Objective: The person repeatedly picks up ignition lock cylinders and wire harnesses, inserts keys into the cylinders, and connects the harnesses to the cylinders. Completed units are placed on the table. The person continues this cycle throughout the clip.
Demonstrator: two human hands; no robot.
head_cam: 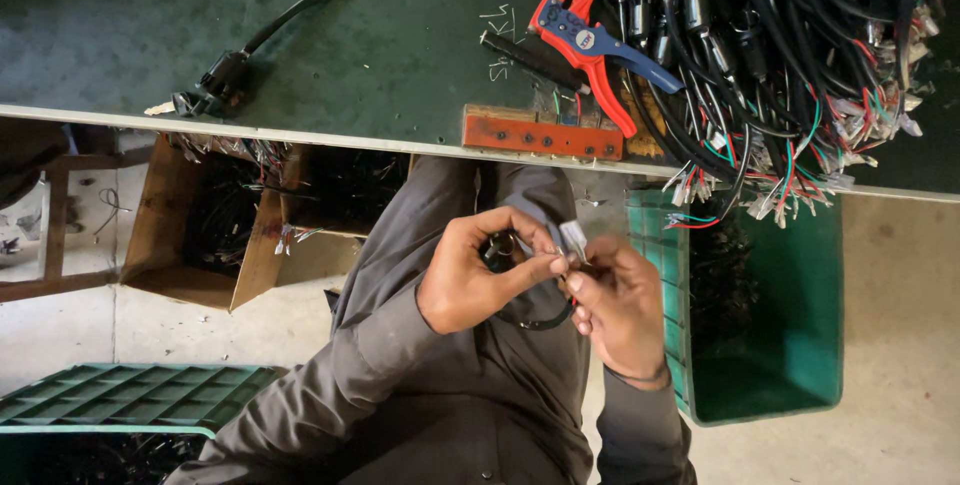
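Observation:
Over my lap, my left hand [478,270] and my right hand [620,303] meet on one black cable [540,322] that loops below them. A small white plastic connector [573,238] stands up between the fingertips of both hands, with thin wire ends beside it. The left hand pinches the cable near the connector. My right hand holds it from the other side with thumb and fingers closed.
A green workbench [350,55] runs above, carrying a red and blue wire stripper [590,50], a red block [542,135], one finished black cable [290,15] and a big pile of black cables [790,55]. A green crate [800,345] and a cardboard box [215,235] stand on the floor.

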